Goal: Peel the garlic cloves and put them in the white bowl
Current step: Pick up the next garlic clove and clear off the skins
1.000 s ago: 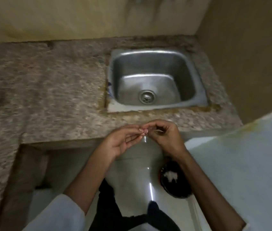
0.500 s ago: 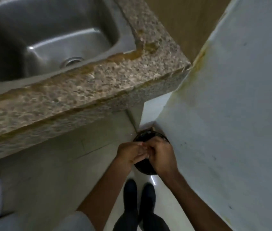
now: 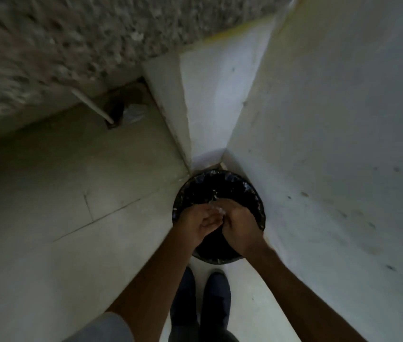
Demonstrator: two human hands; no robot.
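Both hands meet over a black bin [image 3: 235, 186] that stands on the floor in the corner. My left hand [image 3: 196, 224] and my right hand [image 3: 238, 225] have curled fingers that pinch a small pale garlic clove [image 3: 217, 210] between them. A thin shred of skin sticks up from the clove above the bin's opening. The clove is mostly hidden by my fingers. The white bowl is not in view.
The granite counter's edge [image 3: 59, 45] overhangs at the upper left. A white wall [image 3: 331, 144] rises on the right, and a white panel [image 3: 207, 95] closes the corner. A pipe [image 3: 94, 107] runs under the counter. My dark shoes [image 3: 202, 292] stand just before the bin.
The view has swung down from the counter and sink to the floor. Both hands, still together on the clove, have dropped from counter height to just above the black bin.
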